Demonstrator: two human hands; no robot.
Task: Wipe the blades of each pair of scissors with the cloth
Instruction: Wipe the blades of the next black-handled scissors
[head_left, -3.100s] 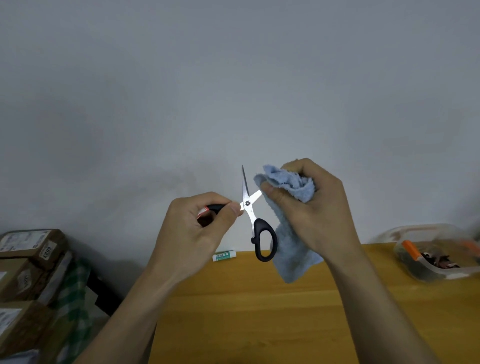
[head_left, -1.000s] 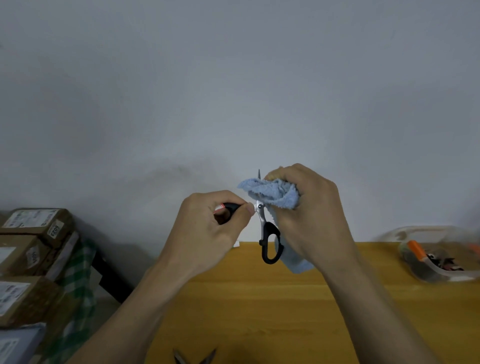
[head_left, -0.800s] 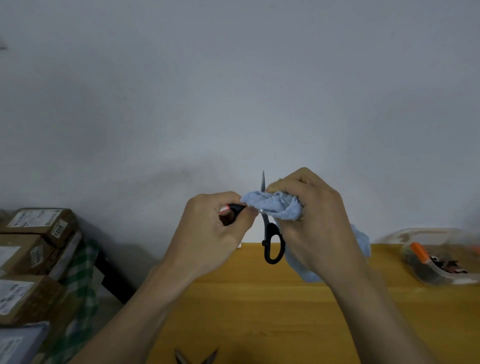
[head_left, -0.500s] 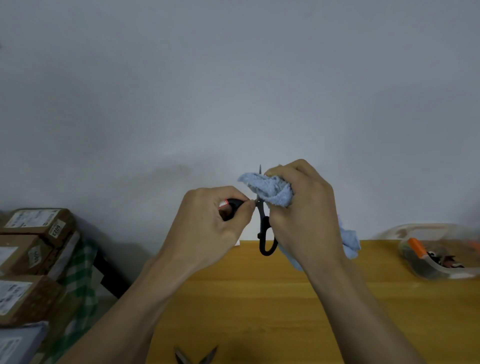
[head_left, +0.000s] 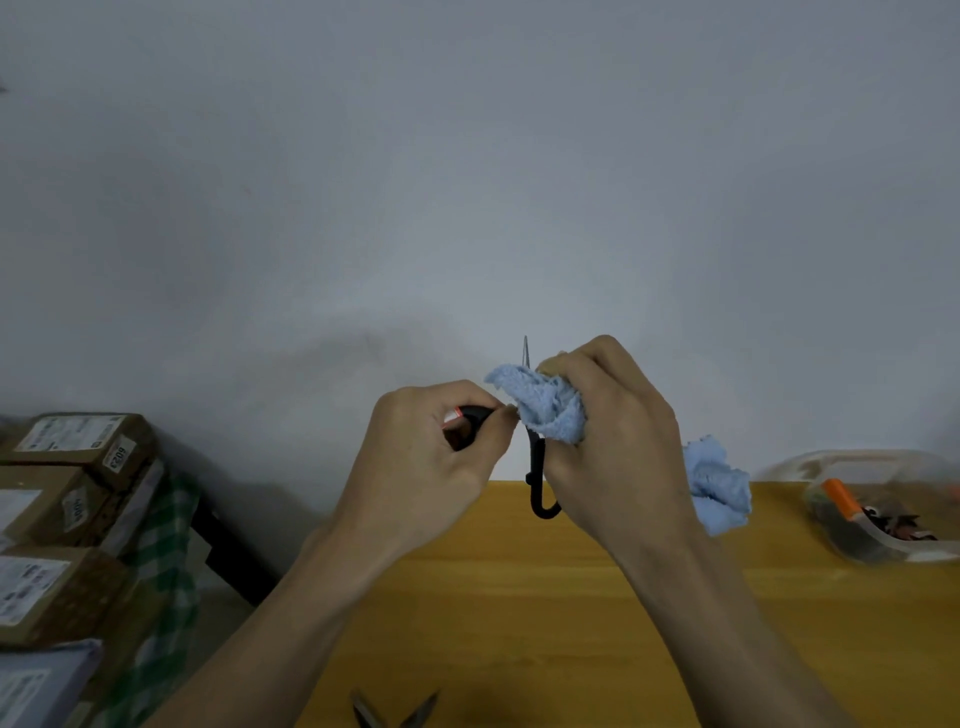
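You are mid-wipe on the black-handled scissors (head_left: 537, 470), held up above the desk (head_left: 519, 597). Your left hand (head_left: 431, 457) pinches one handle loop; your right hand (head_left: 618, 441) has its grip bunched round the blue cloth (head_left: 550, 410), over the blades. Next, draw the cloth toward the tip, which alone shows. A second pair (head_left: 395, 714) is cut off at the bottom edge.

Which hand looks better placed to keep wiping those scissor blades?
The right hand: it grips the blue cloth bunched around the blades of the scissors. The left hand pinches a black handle, steadying them.
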